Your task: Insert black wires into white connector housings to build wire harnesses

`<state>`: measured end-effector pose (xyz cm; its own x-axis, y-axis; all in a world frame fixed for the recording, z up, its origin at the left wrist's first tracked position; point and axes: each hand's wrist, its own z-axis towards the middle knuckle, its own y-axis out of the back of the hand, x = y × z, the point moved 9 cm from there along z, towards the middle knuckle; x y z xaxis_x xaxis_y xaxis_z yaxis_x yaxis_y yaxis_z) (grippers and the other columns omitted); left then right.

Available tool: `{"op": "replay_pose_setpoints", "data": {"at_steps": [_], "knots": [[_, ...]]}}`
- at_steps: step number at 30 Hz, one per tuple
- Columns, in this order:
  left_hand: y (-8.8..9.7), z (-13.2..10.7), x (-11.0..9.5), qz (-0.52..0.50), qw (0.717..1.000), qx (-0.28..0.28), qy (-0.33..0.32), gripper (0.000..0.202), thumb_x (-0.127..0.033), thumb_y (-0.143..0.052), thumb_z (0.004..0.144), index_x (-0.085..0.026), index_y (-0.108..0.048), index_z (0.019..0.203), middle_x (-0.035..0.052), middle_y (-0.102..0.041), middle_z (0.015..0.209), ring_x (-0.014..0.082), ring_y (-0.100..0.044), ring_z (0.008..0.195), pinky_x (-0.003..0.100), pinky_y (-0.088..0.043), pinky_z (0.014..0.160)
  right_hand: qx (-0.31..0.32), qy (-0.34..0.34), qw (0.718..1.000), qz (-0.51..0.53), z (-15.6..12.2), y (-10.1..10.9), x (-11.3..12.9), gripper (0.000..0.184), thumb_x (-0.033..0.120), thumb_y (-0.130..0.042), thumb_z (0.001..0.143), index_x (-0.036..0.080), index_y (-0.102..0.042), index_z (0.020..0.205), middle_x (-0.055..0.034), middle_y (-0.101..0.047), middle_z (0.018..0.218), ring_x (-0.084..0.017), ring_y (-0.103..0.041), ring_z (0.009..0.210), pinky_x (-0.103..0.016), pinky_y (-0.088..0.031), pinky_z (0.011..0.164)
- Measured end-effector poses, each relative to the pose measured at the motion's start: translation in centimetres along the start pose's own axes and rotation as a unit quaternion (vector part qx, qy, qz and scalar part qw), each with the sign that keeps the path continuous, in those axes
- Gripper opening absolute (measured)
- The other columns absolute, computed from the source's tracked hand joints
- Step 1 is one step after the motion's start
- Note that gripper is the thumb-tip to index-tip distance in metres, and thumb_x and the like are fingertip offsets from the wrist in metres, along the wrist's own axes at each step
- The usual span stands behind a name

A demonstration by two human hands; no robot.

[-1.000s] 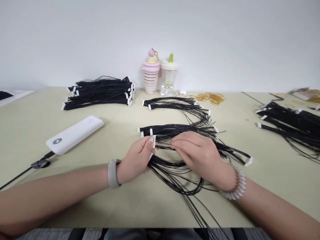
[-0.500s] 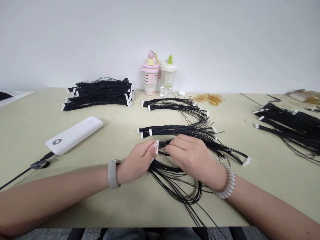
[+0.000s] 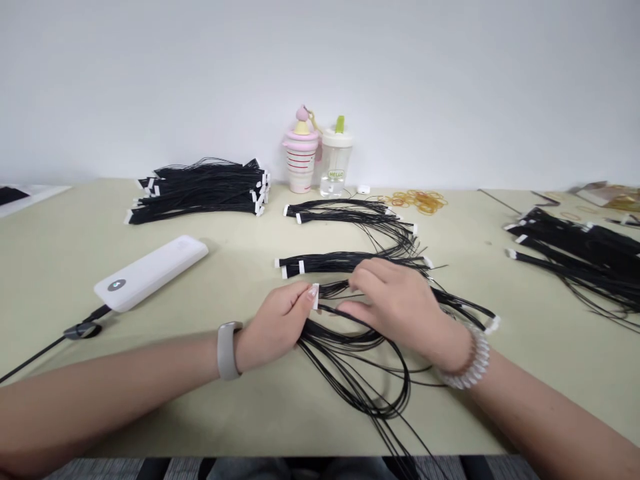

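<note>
My left hand is pinching the white connector at the end of a bundle of black wires. From there the wires curve right and down in loose loops, some hanging past the table's front edge. My right hand is over the same bundle, just right of the connector. Its thumb lies along the upper wires, apart from the curled fingers, and no wire is visibly gripped. Behind both hands lie black wire harnesses with white connectors.
More harnesses lie farther back. A big harness pile is at back left, another at right. A white power bank with a cable is left. Two cups stand by the wall, near yellow rubber bands.
My right hand has moved slightly right, and its thumb and fingers have spread apart. The left hand still pinches the connector. The wire loop below has shifted a little right and down.
</note>
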<state>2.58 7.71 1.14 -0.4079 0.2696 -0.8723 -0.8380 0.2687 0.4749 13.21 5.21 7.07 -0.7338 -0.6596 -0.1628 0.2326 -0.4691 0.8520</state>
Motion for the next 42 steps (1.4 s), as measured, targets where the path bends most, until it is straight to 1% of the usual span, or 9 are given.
{"op": "replay_pose_setpoints", "data": {"at_steps": [5,10,15,18,21,26,30,35,42], "knots": [[1.3,0.1,0.8,-0.030,0.996,-0.072,0.033,0.037,-0.040,-0.029,0.089,-0.017,-0.032,0.060,-0.0030,-0.034,0.057,0.0087,-0.031,0.054,0.022,-0.029,0.052,0.012,-0.034,0.999,-0.028,-0.7,1.2,-3.0,0.050,0.059,-0.041,0.082,0.016,-0.042,0.056,-0.0002,-0.043,0.055,-0.009,-0.034,0.052,-0.023,-0.022,0.049],[2.4,0.1,1.1,-0.008,0.991,-0.124,0.041,0.035,-0.036,-0.030,0.090,-0.017,-0.037,0.061,-0.0025,-0.039,0.058,0.0088,-0.035,0.054,0.021,-0.030,0.053,0.109,-0.086,0.990,0.038,-1.3,0.5,-4.7,0.054,0.059,-0.045,0.078,0.016,-0.036,0.049,0.0018,-0.039,0.046,-0.007,-0.029,0.045,-0.023,-0.021,0.046],[2.7,0.0,1.3,0.000,0.988,-0.147,0.051,0.036,-0.036,-0.030,0.089,-0.017,-0.039,0.061,-0.0023,-0.040,0.057,0.0090,-0.037,0.053,0.022,-0.031,0.052,0.254,-0.065,0.932,0.250,-1.8,-2.4,-1.6,0.045,0.045,-0.043,0.086,0.016,-0.043,0.052,0.0038,-0.042,0.046,-0.005,-0.032,0.042,-0.020,-0.026,0.042],[2.6,0.0,1.2,0.000,0.989,-0.143,0.049,0.036,-0.037,-0.030,0.090,-0.017,-0.038,0.061,-0.0022,-0.041,0.057,0.0090,-0.039,0.054,0.021,-0.032,0.052,0.279,-0.080,0.888,0.357,-1.8,-3.4,0.6,0.039,0.037,-0.036,0.090,0.016,-0.050,0.060,0.0045,-0.046,0.050,-0.004,-0.036,0.044,-0.018,-0.029,0.043],[2.4,0.0,1.1,-0.004,0.989,-0.138,0.051,0.036,-0.037,-0.030,0.089,-0.017,-0.038,0.061,-0.0024,-0.041,0.057,0.0089,-0.038,0.054,0.021,-0.032,0.052,0.281,-0.119,0.868,0.391,-1.7,-3.5,1.4,0.031,0.032,-0.035,0.090,0.016,-0.053,0.070,0.0047,-0.052,0.056,-0.004,-0.041,0.048,-0.016,-0.031,0.047],[2.5,0.0,0.9,-0.005,0.988,-0.145,0.050,0.036,-0.035,-0.031,0.089,-0.017,-0.037,0.060,-0.0026,-0.040,0.056,0.0088,-0.037,0.052,0.022,-0.031,0.052,0.272,-0.116,0.893,0.339,-1.9,-3.4,1.5,0.024,0.027,-0.041,0.087,0.016,-0.050,0.068,0.0058,-0.047,0.053,-0.004,-0.036,0.048,-0.017,-0.027,0.045],[2.3,0.1,0.8,-0.009,0.990,-0.136,0.038,0.035,-0.036,-0.030,0.090,-0.017,-0.038,0.061,-0.0027,-0.041,0.057,0.0086,-0.036,0.052,0.021,-0.031,0.051,0.203,-0.072,0.922,0.321,-1.2,-3.8,2.4,0.027,0.024,-0.040,0.087,0.016,-0.051,0.064,0.0054,-0.047,0.052,-0.004,-0.034,0.047,-0.018,-0.028,0.048],[2.1,0.1,0.8,0.002,0.992,-0.122,0.028,0.033,-0.036,-0.029,0.090,-0.017,-0.039,0.065,-0.0023,-0.042,0.060,0.0089,-0.037,0.056,0.021,-0.031,0.053,0.123,-0.022,0.974,0.190,-0.3,-3.5,4.0,0.027,0.018,-0.041,0.084,0.015,-0.055,0.062,0.0008,-0.055,0.055,-0.007,-0.039,0.047,-0.024,-0.024,0.048],[2.0,0.1,1.0,0.008,0.992,-0.116,0.038,0.034,-0.038,-0.028,0.090,-0.017,-0.042,0.067,-0.0026,-0.040,0.058,0.0094,-0.035,0.054,0.022,-0.030,0.051,0.113,0.006,0.986,0.120,-0.6,-3.7,4.1,0.021,0.017,-0.043,0.081,0.016,-0.053,0.063,-0.0006,-0.055,0.058,-0.009,-0.044,0.051,-0.025,-0.027,0.049]]}}
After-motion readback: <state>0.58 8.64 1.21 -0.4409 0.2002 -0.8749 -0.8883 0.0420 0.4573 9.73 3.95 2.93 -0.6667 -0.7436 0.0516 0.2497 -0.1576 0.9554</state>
